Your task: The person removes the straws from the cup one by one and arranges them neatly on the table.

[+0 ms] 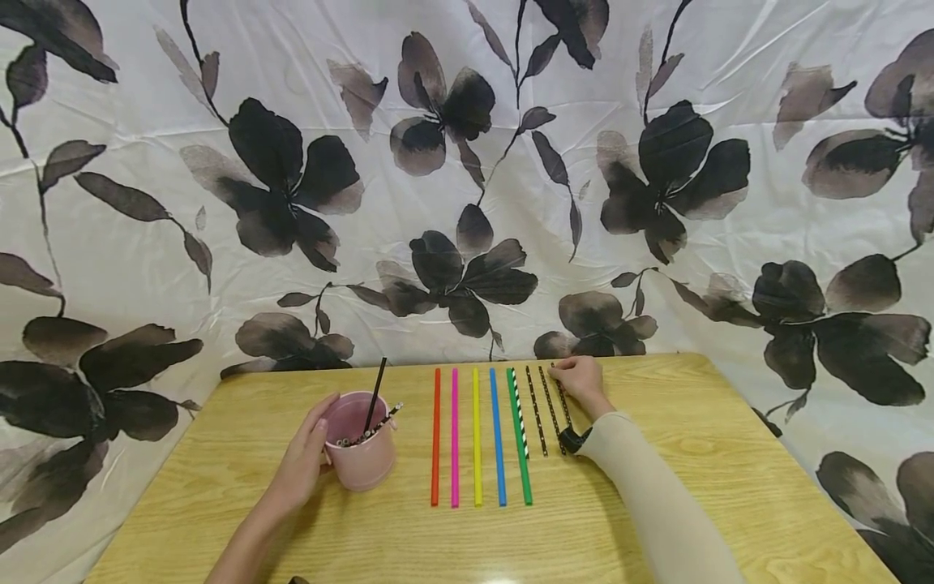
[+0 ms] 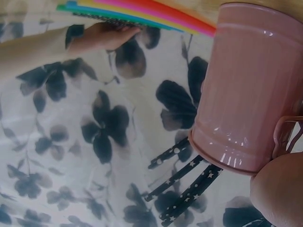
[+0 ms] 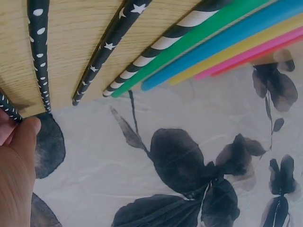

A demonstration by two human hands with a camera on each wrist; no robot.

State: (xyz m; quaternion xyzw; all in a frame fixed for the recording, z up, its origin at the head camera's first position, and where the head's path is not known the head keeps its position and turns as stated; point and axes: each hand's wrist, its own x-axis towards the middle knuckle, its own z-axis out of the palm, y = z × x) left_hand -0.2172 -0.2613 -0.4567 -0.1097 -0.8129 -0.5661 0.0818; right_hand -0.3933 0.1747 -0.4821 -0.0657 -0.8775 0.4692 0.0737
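Observation:
My left hand (image 1: 304, 457) holds the side of a pink metal pail (image 1: 362, 469) on the table. Several black patterned straws (image 2: 191, 191) stick out of the pail's mouth. At the right of a row of straws, my right hand (image 1: 581, 383) pinches the far end of a black straw with white dots (image 3: 8, 108). Beside it lie another dotted black straw (image 3: 39, 52) and a black straw with white stars (image 3: 110, 46). Further left is a black-and-white striped straw (image 3: 156, 46), touching or very close to the green straw (image 1: 527, 484).
Blue (image 1: 498, 438), yellow (image 1: 477, 438), pink (image 1: 455, 438) and red (image 1: 435, 438) straws lie side by side between the hands, on a wooden table (image 1: 620, 535). A white cloth with dark flowers (image 1: 511, 203) hangs behind the table's far edge.

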